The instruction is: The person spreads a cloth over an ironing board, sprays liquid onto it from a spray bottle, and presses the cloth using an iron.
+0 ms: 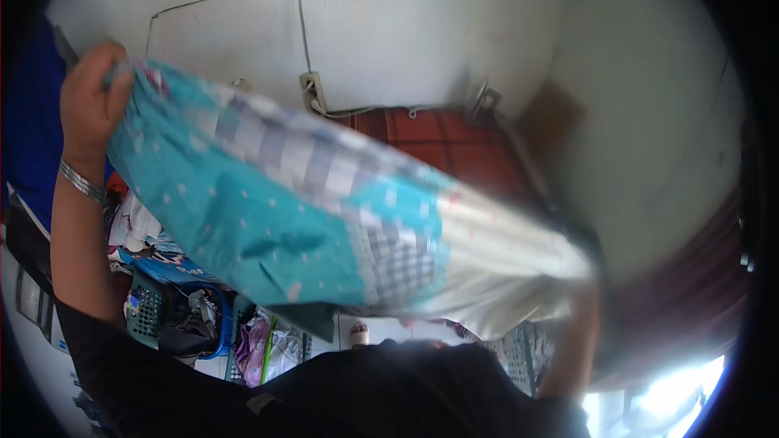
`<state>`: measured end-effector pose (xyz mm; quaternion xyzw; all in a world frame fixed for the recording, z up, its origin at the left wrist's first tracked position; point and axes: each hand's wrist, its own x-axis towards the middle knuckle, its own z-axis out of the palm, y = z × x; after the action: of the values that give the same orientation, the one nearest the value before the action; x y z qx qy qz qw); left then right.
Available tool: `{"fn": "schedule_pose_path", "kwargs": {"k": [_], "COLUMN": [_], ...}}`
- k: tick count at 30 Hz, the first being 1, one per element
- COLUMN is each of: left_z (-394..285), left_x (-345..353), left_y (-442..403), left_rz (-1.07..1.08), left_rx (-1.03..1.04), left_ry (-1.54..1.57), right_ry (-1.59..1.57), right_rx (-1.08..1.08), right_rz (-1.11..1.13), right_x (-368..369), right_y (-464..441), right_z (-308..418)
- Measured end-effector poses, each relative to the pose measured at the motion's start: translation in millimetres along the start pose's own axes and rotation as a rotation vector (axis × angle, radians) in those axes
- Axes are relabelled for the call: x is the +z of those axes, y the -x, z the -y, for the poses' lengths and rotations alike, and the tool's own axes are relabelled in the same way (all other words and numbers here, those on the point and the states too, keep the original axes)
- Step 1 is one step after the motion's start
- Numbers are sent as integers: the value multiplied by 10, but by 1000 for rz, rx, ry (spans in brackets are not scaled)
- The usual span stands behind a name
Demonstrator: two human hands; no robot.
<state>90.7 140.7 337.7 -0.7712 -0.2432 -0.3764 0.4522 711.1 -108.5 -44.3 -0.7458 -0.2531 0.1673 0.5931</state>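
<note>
A patchwork cloth [268, 211] in teal with white dots, grey-and-white checks and cream stretches slantwise between my hands in the air. My left hand [96, 97], raised at the upper left, is closed around its corner; a silver bracelet is on that wrist. At the lower right, my right hand [580, 288] is at the cream end, where the cloth gathers. That hand is blurred and partly covered by the fabric, but the cloth is pulled taut to it. Behind the cloth, its lower folds cover part of the floor.
An iron [484, 103] stands at the far end of a surface covered in red plaid cloth [454, 146]. A power strip [312, 91] with cables hangs on the wall. Baskets [146, 308] with clothes and bags stand below left; dark red fabric [690, 300] hangs at right.
</note>
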Motion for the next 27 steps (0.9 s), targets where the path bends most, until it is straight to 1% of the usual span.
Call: {"fn": "schedule_pose_path", "kwargs": {"k": [1,2,3,4,5,6,7,8,10,11,12,13,14,15,16,17,18,19,20,21,22,23,24,25,26,27], "left_z": [16,11,-3,6,71,-24,50,124,152,279,468,643,827,1040,1337,1712,2078,2293,2680,3172,3456,3688,3891,4062,4205,3793], "left_x": [-34,-76,-97,-78,-4,-71,-15,99,276,429,629,801,918,1015,1110,1187,1225,1171,1106,1185,1174,1223,1281,1345,1510,984], "left_y": [53,133,217,286,379,535,674,730,820,850,860,820,680,498,398,346,235,71,64,61,66,14,36,100,195,317], "left_rz": [91,88,278,468,467,582,704,694,821,794,817,845,843,836,706,574,462,353,235,87,4,-104,-117,-118,-166,-231], "left_rx": [189,176,206,233,224,108,-22,-28,-188,-198,-291,-382,-533,-679,-750,-823,-872,-964,-1009,-985,-1039,-1172,-1148,-1068,-995,-916], "left_ry": [32,11,-64,-136,-150,-193,-228,-245,-415,-434,-494,-544,-555,-562,-555,-544,-535,-546,-516,-505,-381,-266,-322,-259,-280,-295], "right_ry": [-94,-170,-197,-173,49,29,313,380,385,424,502,686,794,853,768,728,676,508,416,276,306,337,338,348,359,443], "right_rx": [-20,-68,-119,-169,-273,-295,-366,-483,-720,-803,-866,-941,-940,-937,-952,-893,-930,-1014,-1008,-1065,-1122,-1176,-1139,-1111,-1083,-1061], "right_rz": [27,118,222,326,471,463,503,563,633,594,516,397,206,-1,-141,-319,-534,-636,-683,-689,-756,-827,-776,-742,-708,-700], "right_x": [-22,-8,9,12,8,-78,75,228,571,812,1070,1346,1632,1856,2010,2125,2188,2176,2172,2165,2244,2323,2449,2580,2710,2089], "right_y": [38,63,135,199,236,510,765,831,659,399,65,-411,-911,-1029,-1336,-1327,-1407,-1515,-1262,-1479,-1416,-1353,-1237,-1270,-1303,-977], "right_z": [288,607,954,1285,1684,1902,2309,2513,2670,2762,2886,3009,3127,3485,3844,4306,4663,4980,5224,5446,5554,5664,5689,5642,5594,5239]}}
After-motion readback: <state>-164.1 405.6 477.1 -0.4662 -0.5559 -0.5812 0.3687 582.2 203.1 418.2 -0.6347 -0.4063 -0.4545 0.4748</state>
